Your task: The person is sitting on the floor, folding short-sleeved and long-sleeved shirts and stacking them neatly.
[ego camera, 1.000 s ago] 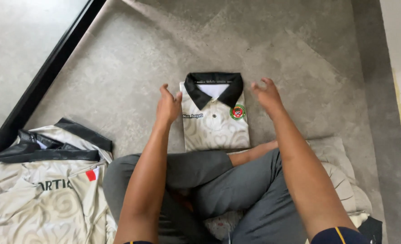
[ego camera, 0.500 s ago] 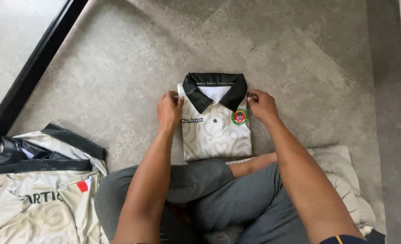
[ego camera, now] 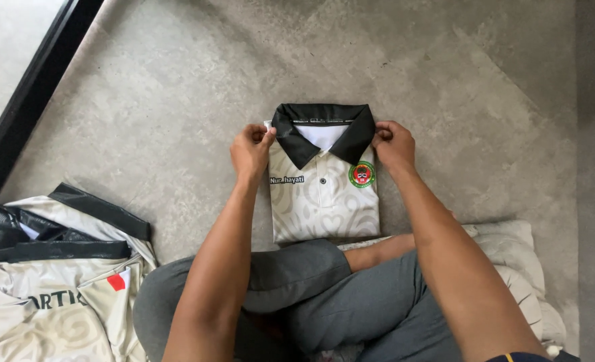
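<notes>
- Folded cream polo shirt (ego camera: 324, 201) with a black collar (ego camera: 323, 131), lying flat on the grey floor (ego camera: 177, 100), straight ahead of crossed legs in grey trousers (ego camera: 324, 295)
- Round green and red badge (ego camera: 362, 175) on the chest, near the right collar tip; small button on the placket below the collar opening
- Left hand (ego camera: 250, 151) at the shirt's left shoulder edge, fingers (ego camera: 262, 134) curled and pinching the cloth just beside the collar
- Right hand (ego camera: 394, 144) at the opposite shoulder edge, fingers (ego camera: 383, 134) bent and pinching the fabric where collar meets shoulder
- Both forearms reaching forward over the knees, one on each side of the folded shirt
- Lower edge of the shirt touching or just beside the near knee; cannot tell which
- Loose heap of similar cream and black garments (ego camera: 49, 281) at lower left, well apart from the folded one, unfolded and rumpled, with a small red patch showing
- Pale cushion (ego camera: 518, 261) under the right leg, at lower right
- Dark strip (ego camera: 36, 87) running diagonally across the floor at upper left
</notes>
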